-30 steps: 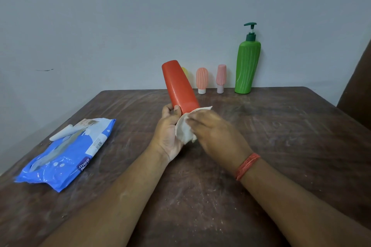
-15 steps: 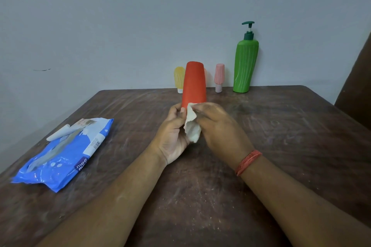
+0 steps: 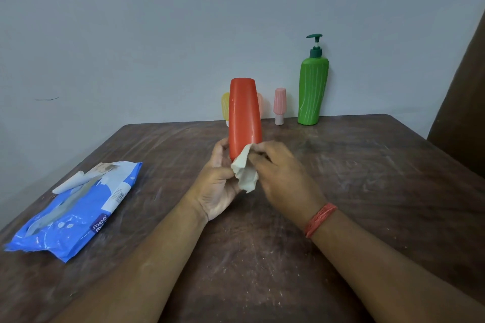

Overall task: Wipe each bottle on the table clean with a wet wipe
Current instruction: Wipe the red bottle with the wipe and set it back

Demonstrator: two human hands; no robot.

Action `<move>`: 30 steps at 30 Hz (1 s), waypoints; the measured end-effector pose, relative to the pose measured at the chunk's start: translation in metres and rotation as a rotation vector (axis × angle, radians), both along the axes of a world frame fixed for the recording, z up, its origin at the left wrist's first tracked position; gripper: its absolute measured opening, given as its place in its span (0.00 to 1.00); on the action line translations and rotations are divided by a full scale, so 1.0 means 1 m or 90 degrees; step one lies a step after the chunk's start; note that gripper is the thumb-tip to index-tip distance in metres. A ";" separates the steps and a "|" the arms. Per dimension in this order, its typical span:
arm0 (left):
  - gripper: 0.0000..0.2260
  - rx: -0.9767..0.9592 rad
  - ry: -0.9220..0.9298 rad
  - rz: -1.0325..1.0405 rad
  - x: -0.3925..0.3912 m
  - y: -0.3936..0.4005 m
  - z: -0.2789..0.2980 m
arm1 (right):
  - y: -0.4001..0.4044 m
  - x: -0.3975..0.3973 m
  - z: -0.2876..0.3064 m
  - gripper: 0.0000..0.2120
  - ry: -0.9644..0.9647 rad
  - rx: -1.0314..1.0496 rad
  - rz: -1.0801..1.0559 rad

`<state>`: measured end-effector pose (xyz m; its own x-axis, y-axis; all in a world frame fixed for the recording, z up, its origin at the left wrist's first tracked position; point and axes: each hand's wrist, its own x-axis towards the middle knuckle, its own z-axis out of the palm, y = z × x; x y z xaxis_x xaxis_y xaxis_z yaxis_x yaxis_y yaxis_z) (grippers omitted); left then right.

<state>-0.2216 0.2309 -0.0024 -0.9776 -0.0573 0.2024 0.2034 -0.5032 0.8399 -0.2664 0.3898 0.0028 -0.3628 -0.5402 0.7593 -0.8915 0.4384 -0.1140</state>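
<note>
Above the worktop (image 3: 367,191), the left hand (image 3: 217,186) grips the base of the upright red bottle (image 3: 244,115) while the right hand's (image 3: 283,178) fingers pinch a wipe (image 3: 245,176) against it, wipes pack (image 3: 70,212) left, green bottle (image 3: 312,92) at the wall.

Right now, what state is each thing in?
Red bottle: upright, off the table, held by left hand.
Wipe: crumpled, pinched by right hand against the bottle's lower end.
Green pump bottle: standing by the wall.
Pink bottle: standing.
Wipes pack: flat, flap open.
</note>
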 end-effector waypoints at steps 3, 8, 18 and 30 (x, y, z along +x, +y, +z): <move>0.31 0.034 0.007 0.002 -0.001 -0.001 0.000 | 0.000 -0.004 0.005 0.09 -0.010 0.002 0.003; 0.24 0.056 0.012 -0.008 -0.003 0.001 0.000 | -0.002 -0.009 0.007 0.05 -0.037 -0.005 -0.089; 0.15 0.105 -0.061 0.129 -0.004 0.004 0.002 | -0.003 -0.005 0.001 0.13 -0.030 0.044 0.009; 0.19 0.108 -0.091 0.138 -0.003 0.023 0.012 | 0.004 -0.004 0.018 0.08 0.008 -0.186 -0.021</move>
